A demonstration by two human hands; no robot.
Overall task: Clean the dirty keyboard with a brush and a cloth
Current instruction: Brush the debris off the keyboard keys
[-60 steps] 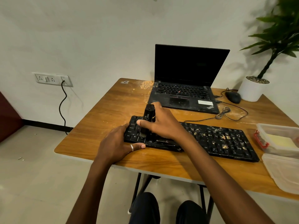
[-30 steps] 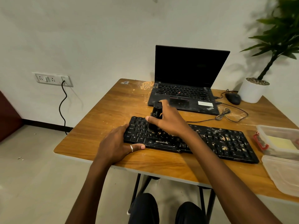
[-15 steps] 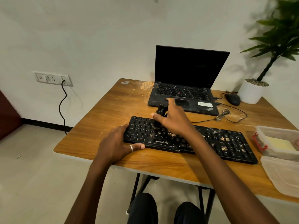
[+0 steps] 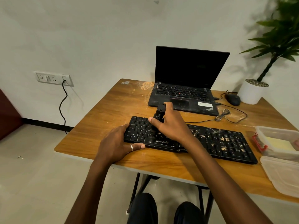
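A long black keyboard (image 4: pixel 223 143) lies across the wooden table (image 4: pixel 100 117); its right half is speckled with pale crumbs, its left keys look dark and mostly bare. My right hand (image 4: pixel 171 126) grips a black brush (image 4: pixel 159 113) upright, bristles down on the keys left of centre. My left hand (image 4: pixel 116 143) holds the keyboard's left end, thumb along the front edge, fingers curled round the side. A yellow cloth (image 4: pixel 278 142) lies in a clear box at the right.
An open black laptop (image 4: pixel 184 94) stands behind the keyboard, with crumbs heaped at its left. A black mouse (image 4: pixel 233 99), its coiled cable and a white plant pot (image 4: pixel 252 92) sit at the back right. A clear lid (image 4: pixel 284 173) lies near the right front corner.
Over two seconds my right hand swept the brush rightward along the keys, then came back left and nearer the front. The left hand stayed on the keyboard's end.
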